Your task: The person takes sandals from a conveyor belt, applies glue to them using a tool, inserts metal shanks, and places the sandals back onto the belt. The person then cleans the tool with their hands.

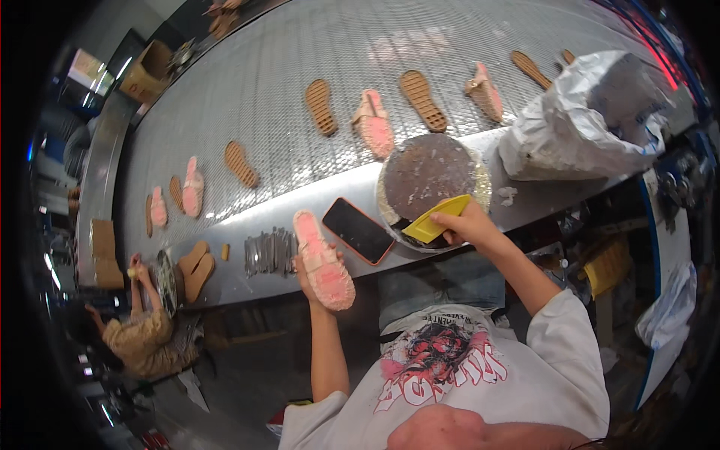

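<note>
My left hand (307, 279) is closed round a slipper (325, 264) with a fuzzy light edge, its pink-coated underside facing up. In my right hand (471, 224) is a flat yellow tool (437, 218), gripped at the near rim of a round pot (484, 184). A brown, stained disc-shaped cover (428, 172) lies over most of the pot; a dark gap shows beside the tool. The tool's working end cannot be made out. Between the slipper and the pot, a black-screened phone (358, 230) with an orange edge rests on the metal ledge.
Brown soles (321, 107) and pink-coated slippers (374, 124) lie spread over the mesh conveyor (270, 97). A crumpled silvery bag (555, 131) stands right of the pot. Dark thin strips (270, 253) lie left of the slipper. Another person (142, 334) works at the far left.
</note>
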A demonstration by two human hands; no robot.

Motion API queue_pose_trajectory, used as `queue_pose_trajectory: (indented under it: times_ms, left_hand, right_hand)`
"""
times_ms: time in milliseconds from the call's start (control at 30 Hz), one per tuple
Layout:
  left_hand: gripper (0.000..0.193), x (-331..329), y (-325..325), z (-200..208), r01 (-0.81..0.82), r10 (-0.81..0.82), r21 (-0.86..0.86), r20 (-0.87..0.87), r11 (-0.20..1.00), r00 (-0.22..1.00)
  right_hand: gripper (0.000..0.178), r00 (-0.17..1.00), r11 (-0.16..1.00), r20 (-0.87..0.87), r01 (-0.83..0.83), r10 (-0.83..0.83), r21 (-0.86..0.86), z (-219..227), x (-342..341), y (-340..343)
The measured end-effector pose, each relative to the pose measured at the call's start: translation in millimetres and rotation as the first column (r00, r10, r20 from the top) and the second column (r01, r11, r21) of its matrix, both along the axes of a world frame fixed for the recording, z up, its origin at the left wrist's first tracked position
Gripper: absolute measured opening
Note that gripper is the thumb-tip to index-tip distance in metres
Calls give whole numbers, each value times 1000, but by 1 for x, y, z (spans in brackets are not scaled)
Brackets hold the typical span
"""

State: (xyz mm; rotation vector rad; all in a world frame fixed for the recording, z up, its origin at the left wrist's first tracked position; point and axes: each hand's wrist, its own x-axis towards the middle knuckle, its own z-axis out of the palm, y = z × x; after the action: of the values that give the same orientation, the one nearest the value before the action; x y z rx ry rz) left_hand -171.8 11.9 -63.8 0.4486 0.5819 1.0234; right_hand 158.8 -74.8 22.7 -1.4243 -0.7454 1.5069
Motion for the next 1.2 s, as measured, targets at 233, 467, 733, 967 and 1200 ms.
queue_pose_trajectory:
  times_ms: [233,467,733,967,1200]
  left_hand:
    - [61,47,-11,62,128,-96,-167,192,978,977]
    - [55,83,-28,116,18,-55,-212,-170,977,984]
    - [53,89,-22,117,24,-63,-224,-170,974,983]
    - [49,97,-21,124,-42,21,-72,-273,997,962]
    - [43,93,-34,128,-16,-3,-43,-415,999,910]
  right_hand:
    - [23,985,964,-171,15,31,264,45,-45,-10]
    - [26,917,580,398,-313,-22,752,61,-65,-2]
    - [24,832,462,551,-467,-59,754,66,-63,-15]
    - [14,927,664,365,-326,85,673,59,-44,-5]
    - [20,888,611,343,-460,306,645,58,-40,-12]
